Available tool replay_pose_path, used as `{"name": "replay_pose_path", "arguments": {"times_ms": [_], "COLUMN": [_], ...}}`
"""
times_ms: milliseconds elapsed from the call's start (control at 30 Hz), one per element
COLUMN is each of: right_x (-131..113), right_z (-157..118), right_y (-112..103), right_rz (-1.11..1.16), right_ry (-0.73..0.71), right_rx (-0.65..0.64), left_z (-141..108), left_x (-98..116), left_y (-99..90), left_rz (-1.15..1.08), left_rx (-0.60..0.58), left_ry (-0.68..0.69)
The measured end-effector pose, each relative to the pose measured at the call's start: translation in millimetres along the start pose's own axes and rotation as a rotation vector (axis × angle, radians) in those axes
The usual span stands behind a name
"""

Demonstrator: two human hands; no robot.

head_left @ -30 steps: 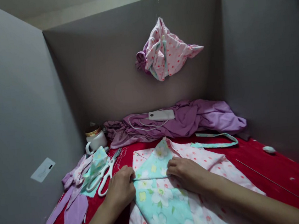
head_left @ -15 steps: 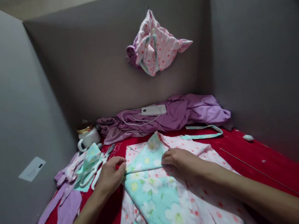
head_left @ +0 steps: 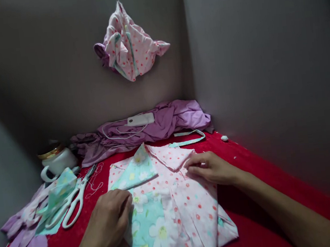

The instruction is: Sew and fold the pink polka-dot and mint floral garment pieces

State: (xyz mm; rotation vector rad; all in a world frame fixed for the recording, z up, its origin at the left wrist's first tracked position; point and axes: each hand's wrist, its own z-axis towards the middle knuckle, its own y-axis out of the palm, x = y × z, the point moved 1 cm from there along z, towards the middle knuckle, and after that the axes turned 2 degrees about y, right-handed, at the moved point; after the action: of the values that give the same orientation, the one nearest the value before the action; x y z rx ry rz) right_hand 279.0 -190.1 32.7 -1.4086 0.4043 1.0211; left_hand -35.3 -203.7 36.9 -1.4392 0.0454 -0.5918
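A small cotton garment [head_left: 191, 203] lies on the red cloth in front of me, pink with red dots and mint green with white flowers. A mint floral flap [head_left: 139, 171] is folded down at its upper left, and a dotted flap [head_left: 171, 154] at its upper right. My left hand [head_left: 110, 209] is closed at the garment's left edge, just below the mint flap; its fingertips are partly hidden. At the right side, my right hand [head_left: 212, 167] pinches the garment's edge beside the dotted flap.
White-handled scissors [head_left: 73, 205] and loose thread lie at left, by fabric scraps [head_left: 61, 189] and a white mug [head_left: 59, 162]. Purple cloth [head_left: 176, 116] bears a white device [head_left: 141, 119] with a cable. A dotted cloth bundle [head_left: 133, 44] hangs above. Grey panels surround the red cloth [head_left: 265, 179].
The view has turned right, so the surroundings sit further left. My right hand has moved from the mint flap to the garment's right edge. My left hand has come nearer along the left edge.
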Motion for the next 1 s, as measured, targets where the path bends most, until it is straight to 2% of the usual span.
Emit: {"name": "replay_pose_path", "arguments": {"times_ms": [67, 167, 267, 567, 700, 767, 833, 933, 1000], "right_x": [0.1, -3.6, -7.5, -4.8, -7.5, -7.5, -2.3, 18.1, 35.9], "right_z": [-2.1, -4.1, -4.7, -2.7, -3.7, -2.2, 0.7, 6.3, 10.6], "right_y": [3.3, 6.5, 10.7, 34.8, 37.0, 30.9, 19.3, -2.2, -13.1], "right_rz": [-0.087, -0.299, -0.405, -0.496, -0.49, -0.421, -0.37, -0.403, -0.429], "right_ry": [0.014, 0.038, 0.039, -0.002, -0.036, -0.049, -0.047, 0.002, 0.035], "right_rx": [-0.114, -0.165, -0.162, -0.077, -0.029, 0.044, 0.182, 0.397, 0.454], "left_z": [-2.9, -4.2, -2.7, -4.0, -5.4, -5.3, -4.4, -2.0, -0.1], "left_x": [-5.4, -17.7, -23.8, -24.0, -23.4, -25.7, -31.2, -43.5, -51.6], "left_y": [-1.8, -4.9, -5.0, -4.0, -3.2, -2.9, -3.3, -3.3, -1.6], "left_rz": [-0.012, -0.04, -0.026, 0.041, 0.075, 0.054, 0.048, 0.097, 0.124], "left_rx": [-0.057, -0.079, -0.096, -0.092, -0.086, -0.024, 0.117, 0.327, 0.375], "left_ry": [-0.029, -0.059, -0.054, -0.099, -0.086, -0.078, -0.051, 0.019, 0.045]}}
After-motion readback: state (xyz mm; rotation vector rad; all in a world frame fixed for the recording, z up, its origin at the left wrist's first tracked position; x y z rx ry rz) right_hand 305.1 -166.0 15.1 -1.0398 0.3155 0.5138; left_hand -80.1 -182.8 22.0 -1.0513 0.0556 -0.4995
